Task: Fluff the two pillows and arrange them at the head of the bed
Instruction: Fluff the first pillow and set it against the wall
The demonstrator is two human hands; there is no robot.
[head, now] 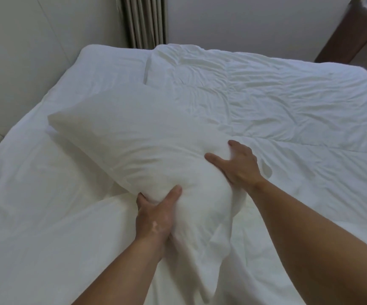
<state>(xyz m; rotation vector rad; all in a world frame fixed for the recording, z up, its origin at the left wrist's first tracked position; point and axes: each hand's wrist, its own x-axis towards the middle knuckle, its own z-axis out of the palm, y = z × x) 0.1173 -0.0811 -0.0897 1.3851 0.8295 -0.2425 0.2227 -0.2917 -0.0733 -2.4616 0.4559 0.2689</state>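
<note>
A white pillow (134,137) is held above the bed, its far corner pointing left. My left hand (156,219) grips its near lower edge from below, thumb on top. On the near right end, my right hand (236,164) presses into the pillow with its fingers dug into the fabric. Loose pillowcase fabric hangs down between my forearms. The bed (299,128) is covered by a wrinkled white duvet. A folded-back edge or a second white pillow (156,69) lies at the far side; I cannot tell which.
A white wall runs along the bed's left and far sides. A beige pleated curtain (145,20) hangs behind the far edge. Brown wooden furniture (352,34) stands at the far right corner.
</note>
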